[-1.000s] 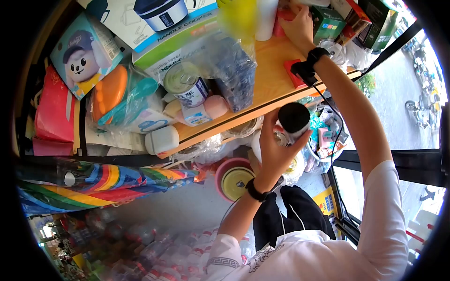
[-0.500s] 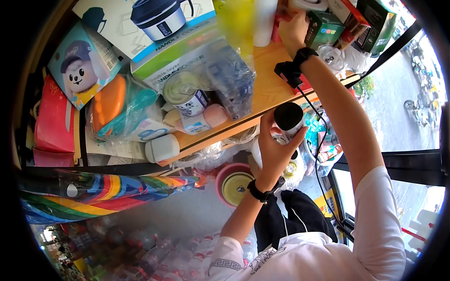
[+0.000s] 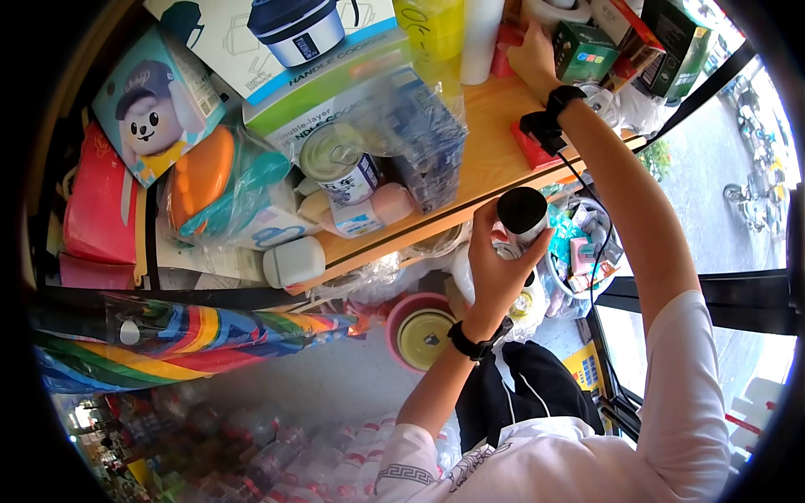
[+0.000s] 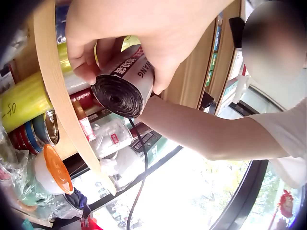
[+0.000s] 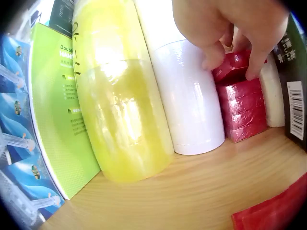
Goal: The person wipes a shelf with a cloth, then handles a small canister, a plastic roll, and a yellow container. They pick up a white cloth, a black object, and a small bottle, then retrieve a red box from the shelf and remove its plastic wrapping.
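In the head view my left hand (image 3: 496, 264) grips a roll of black garbage bags (image 4: 117, 96) with a pale printed wrapper, its dark coiled end facing up. It is held in front of the shelf edge. My right hand (image 3: 534, 60) reaches to the back of the shelf. There, in the right wrist view, its thumb and finger pinch the top red packet (image 5: 234, 68), which sits tilted on a stack of shiny red-wrapped packets (image 5: 243, 110). A white roll (image 5: 189, 96) stands right beside that stack.
Yellow rolls (image 5: 120, 110) and a green cooker box (image 5: 62, 105) stand left of the white roll. A red box (image 3: 530, 147) lies near the shelf's front edge. A can (image 3: 337, 163) and bagged goods crowd the left. A cable hangs from the right wrist.
My right wrist shifts left over the red box, then back right, while the hand stays by the red packets. My left hand keeps the roll in nearly the same place.
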Tool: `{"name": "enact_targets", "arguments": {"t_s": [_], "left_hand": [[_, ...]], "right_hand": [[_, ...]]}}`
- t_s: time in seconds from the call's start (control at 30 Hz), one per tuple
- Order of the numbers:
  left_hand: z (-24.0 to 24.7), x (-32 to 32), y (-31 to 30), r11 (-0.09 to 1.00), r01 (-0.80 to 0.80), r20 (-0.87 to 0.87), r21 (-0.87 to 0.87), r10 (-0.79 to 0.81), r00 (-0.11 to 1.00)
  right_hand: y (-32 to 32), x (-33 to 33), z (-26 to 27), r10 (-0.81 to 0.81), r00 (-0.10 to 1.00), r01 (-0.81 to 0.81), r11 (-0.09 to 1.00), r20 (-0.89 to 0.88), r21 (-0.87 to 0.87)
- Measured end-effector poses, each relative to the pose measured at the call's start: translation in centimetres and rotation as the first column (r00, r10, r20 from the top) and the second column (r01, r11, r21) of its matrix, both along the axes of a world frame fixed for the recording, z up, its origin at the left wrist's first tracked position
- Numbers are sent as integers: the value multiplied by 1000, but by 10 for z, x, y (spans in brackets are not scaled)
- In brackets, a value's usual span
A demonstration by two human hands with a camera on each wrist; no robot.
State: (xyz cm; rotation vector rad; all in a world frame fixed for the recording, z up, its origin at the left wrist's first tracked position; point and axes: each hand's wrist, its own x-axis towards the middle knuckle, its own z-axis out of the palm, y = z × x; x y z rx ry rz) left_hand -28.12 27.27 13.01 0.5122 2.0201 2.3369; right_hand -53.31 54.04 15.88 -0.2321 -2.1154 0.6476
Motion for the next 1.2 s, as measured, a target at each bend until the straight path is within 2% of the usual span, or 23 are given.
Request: {"name": "enact_targets", "arguments": {"t_s": [0.07,0.17,0.3,0.4,0.47,0.6,0.67,0.77,0.9,1.1,1.17,1.2], "left_hand": [[-5,3,1,1000,-1,-9,-12,0,1000],[-13,7,4,1000,3,33,10,-3,999],[-13,10,-1,1000,19,60,-13,-18,998],[-14,10,-5,999,23,53,-24,-22,998],[-16,9,-7,999,21,51,-32,-20,999],[-19,9,-10,999,0,41,-41,2,999],[-21,10,-12,999,-7,44,-39,9,999],[-23,11,-15,999,-4,39,-35,5,999],[-19,10,-18,999,0,22,-40,1,1000],[-19,24,-27,1000,2,67,-24,-1,998],[-19,30,-34,996,-1,36,-92,5,999],[-18,33,-37,997,10,79,-76,-4,997]], "right_hand": [[2,0,-2,-47,997,43,997,58,65],[-18,18,9,-57,995,57,998,77,1],[-37,31,9,-110,986,110,994,124,7],[-43,39,13,-117,968,96,990,222,103],[-48,45,21,-161,886,95,981,434,171],[-35,43,27,-131,892,58,982,433,177],[-31,37,28,-192,838,87,971,510,223],[-21,32,31,-166,791,50,977,590,207],[-24,25,35,-196,811,94,974,551,208],[-27,-6,29,-208,810,182,978,548,103],[-7,-23,2,-325,803,247,944,500,217],[-11,-21,4,-322,803,245,945,501,215]]}}
